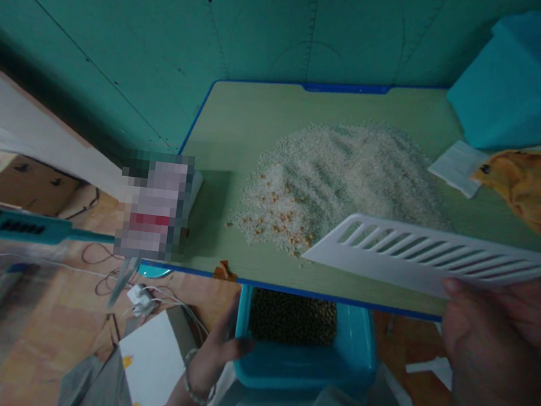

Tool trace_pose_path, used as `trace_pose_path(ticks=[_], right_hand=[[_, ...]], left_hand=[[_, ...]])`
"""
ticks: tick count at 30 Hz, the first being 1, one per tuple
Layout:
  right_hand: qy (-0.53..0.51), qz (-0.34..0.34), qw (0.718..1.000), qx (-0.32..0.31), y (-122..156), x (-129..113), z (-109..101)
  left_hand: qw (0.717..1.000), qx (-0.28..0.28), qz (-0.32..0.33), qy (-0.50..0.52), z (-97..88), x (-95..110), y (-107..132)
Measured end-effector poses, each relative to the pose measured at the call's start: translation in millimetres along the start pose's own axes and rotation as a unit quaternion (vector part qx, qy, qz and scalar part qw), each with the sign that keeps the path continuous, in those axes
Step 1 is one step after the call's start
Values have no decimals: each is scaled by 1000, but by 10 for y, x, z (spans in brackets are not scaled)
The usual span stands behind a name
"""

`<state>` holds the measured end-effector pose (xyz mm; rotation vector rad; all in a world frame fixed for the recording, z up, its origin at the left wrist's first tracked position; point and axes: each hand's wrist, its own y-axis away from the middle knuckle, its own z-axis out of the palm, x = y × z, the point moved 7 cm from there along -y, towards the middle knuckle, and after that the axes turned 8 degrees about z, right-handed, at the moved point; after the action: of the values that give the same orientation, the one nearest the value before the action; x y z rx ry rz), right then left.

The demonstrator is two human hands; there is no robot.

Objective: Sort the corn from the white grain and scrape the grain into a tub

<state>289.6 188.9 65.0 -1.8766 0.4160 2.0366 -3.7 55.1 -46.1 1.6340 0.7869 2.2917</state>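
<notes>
Right hand [499,340]: closed on the right end of a white slotted strip [390,270], thumb flat on its near face, fingers behind. The strip extends leftward from this hand over the near side of the tabletop [240,121], long axis roughly parallel to the table's near edge; the right hand is the nearer one, holding it directly. Its slanted left tip lies just beside the orange kernels [288,217]; contact cannot be confirmed. The pale grain heap [353,167] lies beyond the strip, ahead and to the left of the right hand. Appearance: strip thin, stiff-looking, with a row of diagonal slots and a plain lower band; heap loose, broad, kernels scattered on its near-left margin. Left hand [217,350]: partly curled, thumb over the left wall of a blue tub [357,340], steadying it, apparently. Tub sits below the table's near edge, dark beans [291,319] inside.
</notes>
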Motion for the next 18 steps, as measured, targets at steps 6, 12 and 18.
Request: trace_pose_path(ticks=[6, 12, 18], right_hand=[[-4, 7, 1000, -19, 17, 52, 3], [-4, 2, 1000, 8, 58, -66, -2], [53, 59, 995, -63, 109, 113, 101]], left_hand=[[1000, 2, 10, -9, -40, -29, -13], [1000, 3, 19, 18, 47, 54, 3], [999, -2, 30, 9, 94, 121, -5]])
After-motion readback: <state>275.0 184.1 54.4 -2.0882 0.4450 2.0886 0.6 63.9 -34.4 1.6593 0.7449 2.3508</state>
